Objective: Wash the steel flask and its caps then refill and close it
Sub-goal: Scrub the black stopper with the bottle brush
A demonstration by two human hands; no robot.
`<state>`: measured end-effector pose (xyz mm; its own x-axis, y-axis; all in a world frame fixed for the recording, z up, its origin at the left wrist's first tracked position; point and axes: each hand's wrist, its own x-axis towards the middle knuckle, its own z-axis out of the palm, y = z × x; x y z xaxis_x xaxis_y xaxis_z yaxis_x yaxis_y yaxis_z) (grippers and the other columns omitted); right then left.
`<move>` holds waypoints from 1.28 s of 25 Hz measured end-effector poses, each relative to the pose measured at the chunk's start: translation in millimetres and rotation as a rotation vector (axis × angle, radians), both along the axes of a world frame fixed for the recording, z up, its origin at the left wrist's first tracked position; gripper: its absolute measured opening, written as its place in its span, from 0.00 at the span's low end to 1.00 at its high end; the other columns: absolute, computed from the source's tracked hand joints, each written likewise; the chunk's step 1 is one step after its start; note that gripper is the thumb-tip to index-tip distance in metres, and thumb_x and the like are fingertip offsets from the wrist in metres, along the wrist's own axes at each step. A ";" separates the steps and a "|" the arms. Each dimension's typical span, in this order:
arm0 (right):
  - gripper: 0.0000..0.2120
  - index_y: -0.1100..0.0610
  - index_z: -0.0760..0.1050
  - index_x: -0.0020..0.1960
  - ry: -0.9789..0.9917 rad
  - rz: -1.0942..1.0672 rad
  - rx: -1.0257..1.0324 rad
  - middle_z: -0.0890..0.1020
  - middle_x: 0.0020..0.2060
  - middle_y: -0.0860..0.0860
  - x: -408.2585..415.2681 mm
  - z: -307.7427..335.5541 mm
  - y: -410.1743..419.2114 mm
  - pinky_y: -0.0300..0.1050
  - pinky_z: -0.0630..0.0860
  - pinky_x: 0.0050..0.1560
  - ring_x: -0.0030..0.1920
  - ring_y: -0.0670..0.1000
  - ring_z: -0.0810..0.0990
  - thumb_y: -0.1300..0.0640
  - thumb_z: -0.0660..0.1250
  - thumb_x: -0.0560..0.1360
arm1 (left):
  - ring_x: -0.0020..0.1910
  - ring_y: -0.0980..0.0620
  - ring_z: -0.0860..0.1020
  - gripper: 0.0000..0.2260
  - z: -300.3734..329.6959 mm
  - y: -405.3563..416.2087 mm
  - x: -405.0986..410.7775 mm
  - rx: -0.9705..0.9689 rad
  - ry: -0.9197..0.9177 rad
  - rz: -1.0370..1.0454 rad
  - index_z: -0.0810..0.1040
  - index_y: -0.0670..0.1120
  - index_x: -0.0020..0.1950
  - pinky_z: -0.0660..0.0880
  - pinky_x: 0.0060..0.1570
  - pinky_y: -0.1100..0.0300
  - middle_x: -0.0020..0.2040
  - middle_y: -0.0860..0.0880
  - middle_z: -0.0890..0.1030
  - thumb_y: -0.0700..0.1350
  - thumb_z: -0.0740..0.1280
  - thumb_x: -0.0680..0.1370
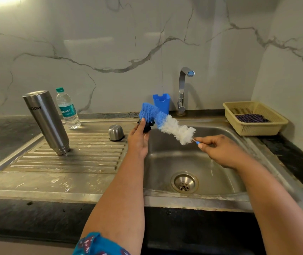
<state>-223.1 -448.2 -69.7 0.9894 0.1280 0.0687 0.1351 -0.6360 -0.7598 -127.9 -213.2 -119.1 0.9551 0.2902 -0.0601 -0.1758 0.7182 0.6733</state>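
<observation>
Currently we pinch the thin blue handle end of the bottle brush (167,124) in the right hand (218,150), while the left hand (137,138) grips a small black inner cap (147,125) against the blue bristles. Both work above the left rim of the sink (242,142). To scrub well, we judge it best to keep the cap low over the basin and turn it against the bristles so every groove is reached. The steel flask (46,122) stands inverted on the drainboard (64,162), toward its back left corner, and the steel outer cap (116,132) sits near the drainboard's right edge, just beside the left hand. Open room lies over the basin; the tap (183,89) and blue holder (161,103) crowd the back edge.
</observation>
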 end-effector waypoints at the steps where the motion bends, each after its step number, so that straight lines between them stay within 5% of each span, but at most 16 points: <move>1: 0.15 0.46 0.75 0.66 -0.023 -0.024 -0.015 0.79 0.62 0.46 0.9 -1.1 0.9 0.37 0.66 0.56 0.56 0.42 0.74 0.53 0.63 0.80 | 0.47 0.51 0.85 0.14 0.7 -1.4 -1.7 0.039 -0.021 0.001 0.77 0.38 0.61 0.81 0.42 0.62 0.53 0.41 0.83 0.38 0.72 0.76; 4: 0.15 0.47 0.74 0.67 -0.054 -0.097 -0.046 0.76 0.65 0.47 2.9 -3.2 0.3 0.35 0.63 0.56 0.58 0.43 0.72 0.53 0.62 0.80 | 0.57 0.48 0.82 0.19 -1.7 -9.3 -0.4 0.422 -0.073 0.074 0.78 0.46 0.61 0.80 0.53 0.57 0.57 0.43 0.82 0.36 0.76 0.72; 7: 0.15 0.47 0.75 0.66 -0.032 -0.063 -0.050 0.77 0.64 0.47 4.2 -2.5 -4.9 0.37 0.64 0.56 0.58 0.44 0.73 0.53 0.62 0.80 | 0.60 0.49 0.79 0.21 -2.4 -8.8 1.5 0.539 -0.079 0.192 0.78 0.53 0.60 0.78 0.54 0.58 0.57 0.49 0.80 0.36 0.77 0.71; 10: 0.15 0.47 0.75 0.66 0.022 -0.018 -0.099 0.77 0.63 0.47 4.3 -3.1 -6.3 0.38 0.65 0.57 0.59 0.45 0.73 0.54 0.63 0.80 | 0.58 0.50 0.79 0.22 -4.0 0.5 -0.6 0.492 -0.004 0.294 0.77 0.49 0.64 0.78 0.50 0.64 0.54 0.55 0.78 0.34 0.75 0.73; 14: 0.15 0.47 0.75 0.66 -0.007 -0.100 -0.112 0.77 0.65 0.49 5.6 -3.8 -7.9 0.39 0.66 0.58 0.63 0.50 0.74 0.53 0.62 0.80 | 0.55 0.51 0.81 0.22 -1.1 -6.1 -2.9 0.488 -0.098 0.024 0.76 0.44 0.66 0.80 0.51 0.62 0.61 0.46 0.78 0.32 0.73 0.73; 17: 0.15 0.48 0.76 0.66 -0.002 -0.133 -0.008 0.81 0.49 0.47 5.9 -1.1 -7.8 0.38 0.68 0.45 0.44 0.47 0.76 0.53 0.61 0.81 | 0.56 0.46 0.81 0.14 2.9 -1.7 -4.9 0.172 -0.055 -0.145 0.75 0.40 0.63 0.81 0.53 0.57 0.63 0.38 0.79 0.36 0.69 0.78; 19: 0.14 0.46 0.76 0.64 0.051 -0.129 0.110 0.73 0.34 0.43 4.0 -1.3 -5.3 0.39 0.64 0.29 0.30 0.45 0.67 0.53 0.61 0.81 | 0.57 0.43 0.81 0.13 3.9 1.8 -7.0 0.004 -0.009 -0.204 0.74 0.37 0.63 0.82 0.51 0.57 0.62 0.35 0.79 0.41 0.67 0.80; 23: 0.12 0.45 0.76 0.62 0.167 -0.152 0.245 0.69 0.29 0.48 2.0 -2.1 -1.9 0.39 0.58 0.25 0.25 0.47 0.61 0.54 0.60 0.81 | 0.61 0.37 0.78 0.15 7.0 -4.7 -7.2 -0.226 -0.012 -0.265 0.74 0.36 0.63 0.83 0.42 0.60 0.59 0.34 0.79 0.45 0.65 0.81; 29: 0.11 0.44 0.76 0.51 0.334 -0.016 0.324 0.63 0.26 0.50 -7.1 -0.1 2.7 0.35 0.54 0.23 0.24 0.45 0.56 0.55 0.57 0.83 | 0.65 0.40 0.77 0.18 1.2 -5.8 2.4 -0.127 0.036 -0.053 0.70 0.34 0.67 0.79 0.58 0.54 0.66 0.35 0.76 0.41 0.67 0.80; 32: 0.10 0.45 0.77 0.52 0.381 0.019 0.308 0.64 0.26 0.50 -8.3 -0.6 3.7 0.34 0.55 0.22 0.23 0.45 0.57 0.55 0.57 0.83 | 0.61 0.45 0.78 0.18 0.5 -5.4 4.1 0.083 0.055 0.153 0.68 0.37 0.67 0.79 0.52 0.59 0.61 0.41 0.77 0.39 0.68 0.79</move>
